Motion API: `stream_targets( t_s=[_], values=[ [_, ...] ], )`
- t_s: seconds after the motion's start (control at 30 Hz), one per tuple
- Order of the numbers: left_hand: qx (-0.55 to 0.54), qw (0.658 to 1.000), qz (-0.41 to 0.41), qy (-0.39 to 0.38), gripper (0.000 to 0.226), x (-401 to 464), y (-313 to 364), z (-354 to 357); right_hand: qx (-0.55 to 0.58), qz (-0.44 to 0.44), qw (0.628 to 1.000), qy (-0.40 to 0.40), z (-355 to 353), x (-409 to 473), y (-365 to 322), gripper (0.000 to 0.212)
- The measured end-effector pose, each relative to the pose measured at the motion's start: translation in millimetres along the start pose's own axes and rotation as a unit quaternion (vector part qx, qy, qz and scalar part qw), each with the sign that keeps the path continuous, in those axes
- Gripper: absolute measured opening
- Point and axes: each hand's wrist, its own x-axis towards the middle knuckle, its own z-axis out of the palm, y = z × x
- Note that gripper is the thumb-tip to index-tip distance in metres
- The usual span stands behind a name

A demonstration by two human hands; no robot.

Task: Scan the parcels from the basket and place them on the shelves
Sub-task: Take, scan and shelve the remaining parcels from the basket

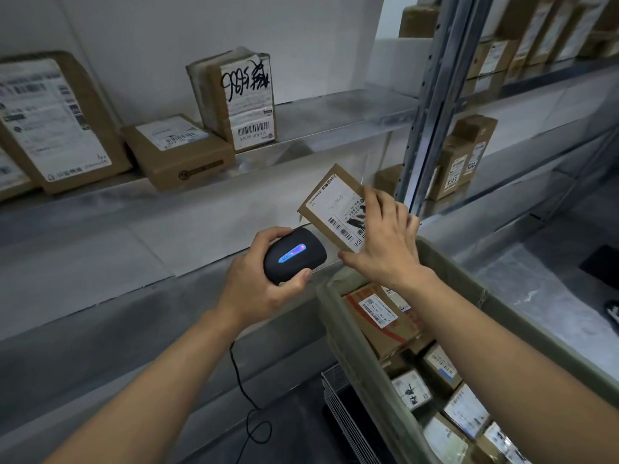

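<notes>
My left hand [258,279] grips a black barcode scanner [294,254] whose blue light is lit; its nose points at a flat brown parcel [330,205]. My right hand [385,239] holds that parcel by its right edge, tilted, label side facing me, above the near corner of the grey-green basket [365,373]. The scanner sits just left of the parcel's barcode. The basket holds several more labelled cardboard parcels [378,316]. My right hand covers part of the held parcel's label.
A metal shelf [335,115] ahead carries three parcels: a large one [57,122], a low one [177,149] and an upright one [248,98]. A steel upright [432,105] separates it from more stocked shelves at right. The scanner's cable [248,403] hangs down.
</notes>
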Motion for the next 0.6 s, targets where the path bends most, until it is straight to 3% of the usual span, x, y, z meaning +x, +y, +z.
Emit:
stream_targets(
  t_s=[0.3,0.6],
  values=[
    [-0.019,1.000,0.016,0.008,0.070,-1.8,4.8,-1.3,0.021,0.005,1.000,-0.001,-6.1,-8.1,2.0,0.122],
    [-0.083,0.990,0.001,0.114,0.060,10.0,14.9,-10.9,0.142,0.069,0.985,0.076,-36.8,19.7,-12.8,0.125]
  ],
)
